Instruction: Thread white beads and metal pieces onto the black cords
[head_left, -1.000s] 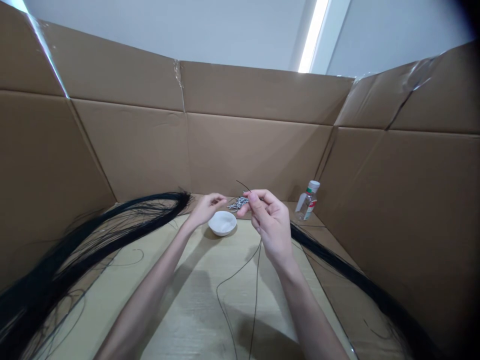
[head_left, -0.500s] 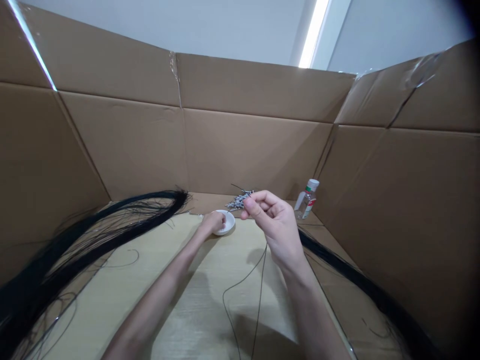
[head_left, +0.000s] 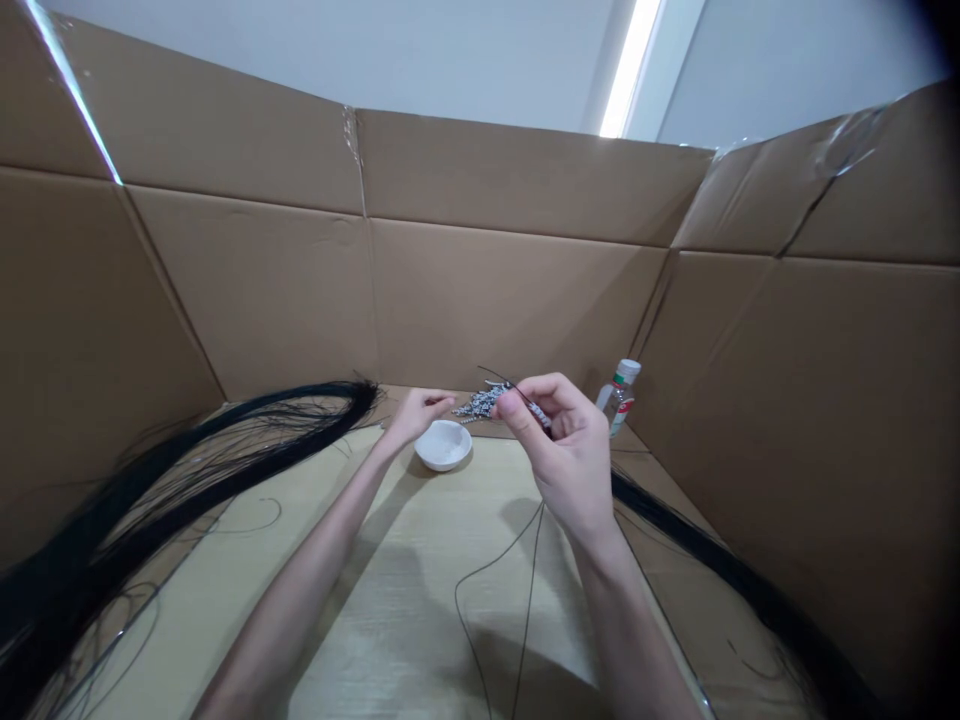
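Observation:
My right hand (head_left: 564, 445) pinches a thin dark cord (head_left: 499, 374) between thumb and fingertips. The cord's tip sticks out to the upper left, and two strands hang below the hand to the table. A short row of small black-and-white beads (head_left: 538, 412) shows inside the curled fingers. My left hand (head_left: 418, 412) is raised just behind a small white bowl (head_left: 443, 447), thumb and fingertips pressed together; anything held there is too small to make out. Pale contents lie in the bowl. Behind my right fingertips sits a pile of beaded pieces (head_left: 480, 402).
Cardboard walls (head_left: 517, 290) enclose the pale tabletop (head_left: 390, 590) at the back and sides. A long bundle of black cords (head_left: 277, 455) loops along the left, another bundle (head_left: 697, 545) along the right. At the back right stands a clear bottle (head_left: 619, 395) with a white cap.
My left hand has come up out of the bowl, its fingertips pinched. My right hand has shifted slightly right with the cord, and the beads in its grip now show.

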